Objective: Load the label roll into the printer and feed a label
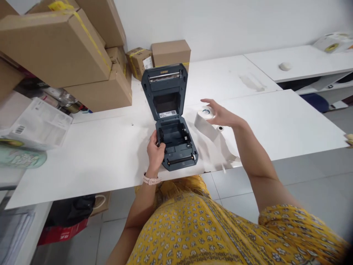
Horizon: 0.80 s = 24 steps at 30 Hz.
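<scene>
A dark blue-grey label printer stands on the white table with its lid raised and its inner bay bare. My left hand grips the printer's left side wall, thumb over the rim and fingers along the outside. To the right of the printer, my right hand curves round a white roll of labels, thumb at its near side and index finger stretched past its far side. A loose strip trails from the roll toward the table's front edge. The fingers behind the roll are partly hidden.
Cardboard boxes are stacked at the left, with smaller ones behind the printer. A small white roll with a dark core lies by the loose backing paper. A green bottle lies at far left. The table's front edge is close to my body.
</scene>
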{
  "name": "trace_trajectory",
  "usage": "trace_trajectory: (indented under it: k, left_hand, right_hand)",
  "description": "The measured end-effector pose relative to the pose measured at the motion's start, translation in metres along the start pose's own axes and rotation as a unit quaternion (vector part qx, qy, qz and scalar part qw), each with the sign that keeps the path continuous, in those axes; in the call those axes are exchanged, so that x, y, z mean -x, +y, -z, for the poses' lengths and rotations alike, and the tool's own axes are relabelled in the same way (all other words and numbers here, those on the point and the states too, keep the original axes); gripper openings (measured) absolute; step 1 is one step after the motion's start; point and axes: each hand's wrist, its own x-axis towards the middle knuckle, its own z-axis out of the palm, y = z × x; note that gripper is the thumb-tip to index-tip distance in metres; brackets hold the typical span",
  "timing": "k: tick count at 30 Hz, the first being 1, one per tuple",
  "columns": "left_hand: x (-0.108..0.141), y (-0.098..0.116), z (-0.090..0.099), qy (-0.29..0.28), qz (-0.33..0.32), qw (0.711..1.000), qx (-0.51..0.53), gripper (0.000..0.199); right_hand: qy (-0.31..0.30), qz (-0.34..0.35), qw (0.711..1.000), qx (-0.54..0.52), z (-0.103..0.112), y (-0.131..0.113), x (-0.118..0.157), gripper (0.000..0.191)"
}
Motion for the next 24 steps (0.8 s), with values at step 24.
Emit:
trace_trajectory:
  k: [24]
  left_hand:
    - [0.002, 0.0, 0.001, -0.006, 0.0, 1.0, 0.002, 0.074]
  right_hand:
    - [0.091, -0.128, 0.957, -0.243, -0.027, 0.049, 0.086, 0.053]
